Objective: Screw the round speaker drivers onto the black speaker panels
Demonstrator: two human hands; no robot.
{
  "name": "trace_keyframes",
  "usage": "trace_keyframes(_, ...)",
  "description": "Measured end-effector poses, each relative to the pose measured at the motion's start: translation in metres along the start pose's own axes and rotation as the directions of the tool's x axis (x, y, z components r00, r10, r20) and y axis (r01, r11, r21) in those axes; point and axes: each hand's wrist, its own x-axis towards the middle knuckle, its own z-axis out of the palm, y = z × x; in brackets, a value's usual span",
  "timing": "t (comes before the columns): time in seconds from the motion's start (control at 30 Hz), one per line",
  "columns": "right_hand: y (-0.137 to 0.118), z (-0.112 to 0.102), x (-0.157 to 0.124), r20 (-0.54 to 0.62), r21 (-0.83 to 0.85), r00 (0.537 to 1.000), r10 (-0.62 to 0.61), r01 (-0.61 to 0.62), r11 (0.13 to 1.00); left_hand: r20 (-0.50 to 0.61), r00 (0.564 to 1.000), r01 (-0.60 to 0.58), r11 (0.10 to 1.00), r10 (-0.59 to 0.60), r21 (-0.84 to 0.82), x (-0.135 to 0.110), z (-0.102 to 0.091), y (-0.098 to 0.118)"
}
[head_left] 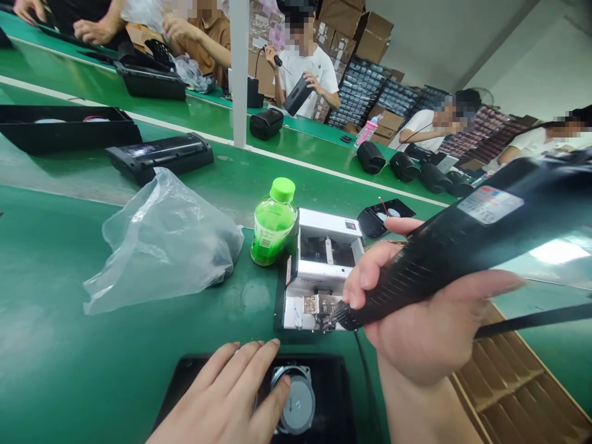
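Note:
My right hand is wrapped round a black electric screwdriver with a silver label. Its tip points down at the front of a white screw feeder; whether it touches a screw cannot be made out. My left hand lies with fingers stretched over a black panel near the table's front edge. Its thumb rests against a round silver speaker driver set in that panel. Part of the panel is hidden beneath the hand.
Left of the feeder stands a green-capped bottle. A clear plastic bag lies further left. Black speaker housings sit on the green conveyor. Brown cardboard dividers are at lower right. Several people work across the line.

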Motion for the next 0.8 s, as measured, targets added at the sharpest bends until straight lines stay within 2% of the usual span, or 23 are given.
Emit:
trace_keyframes(0.17, -0.003, -0.004, -0.002, -0.009, 0.131, 0.998, 0.055, -0.054, 0.99, 0.0, 1.0, -0.007, 1.0, 0.007, -0.012, 0.002, 0.001, 0.0)
trace_keyframes(0.27, -0.013, -0.006, -0.001, -0.02, 0.196, 0.992, 0.122, -0.116, 0.974, 0.031, 0.997, -0.068, 0.998, 0.068, 0.005, 0.001, -0.003, -0.007)
trace_keyframes(0.33, -0.019, -0.008, -0.002, -0.029, 0.191, 0.994, 0.108, -0.101, 0.976, 0.046, 0.99, -0.131, 0.991, 0.13, 0.016, 0.003, -0.01, -0.013)
trace_keyframes(0.4, -0.024, -0.012, -0.004, -0.025, 0.173, 0.998, 0.054, -0.049, 0.984, 0.035, 0.991, -0.127, 0.992, 0.126, 0.003, 0.012, -0.022, -0.017)
trace_keyframes(0.5, -0.03, -0.021, -0.007, -0.048, 0.163, 0.999, 0.006, 0.002, 0.987, -0.011, 0.999, -0.044, 0.998, 0.044, -0.039, 0.046, -0.042, -0.016)
trace_keyframes(0.53, -0.032, -0.024, -0.008, -0.068, 0.171, 0.998, 0.011, 0.0, 0.985, -0.02, 0.998, -0.057, 0.997, 0.056, -0.056, 0.063, -0.047, -0.013)
trace_keyframes(0.6, -0.035, -0.03, -0.009, -0.114, 0.199, 0.993, 0.027, -0.004, 0.98, 0.032, 0.992, -0.118, 0.991, 0.12, -0.07, 0.097, -0.049, -0.004)
trace_keyframes(0.67, -0.036, -0.035, -0.008, -0.143, 0.238, 0.99, 0.013, 0.022, 0.971, 0.153, 0.965, -0.207, 0.977, 0.212, -0.048, 0.127, -0.041, 0.004)
trace_keyframes(0.73, -0.035, -0.041, -0.007, -0.183, 0.254, 0.983, -0.018, 0.065, 0.965, 0.182, 0.953, -0.241, 0.97, 0.241, -0.021, 0.146, -0.027, 0.008)
trace_keyframes(0.8, -0.034, -0.048, -0.006, -0.217, 0.248, 0.976, -0.026, 0.08, 0.965, 0.181, 0.947, -0.269, 0.963, 0.267, -0.016, 0.154, -0.015, 0.007)
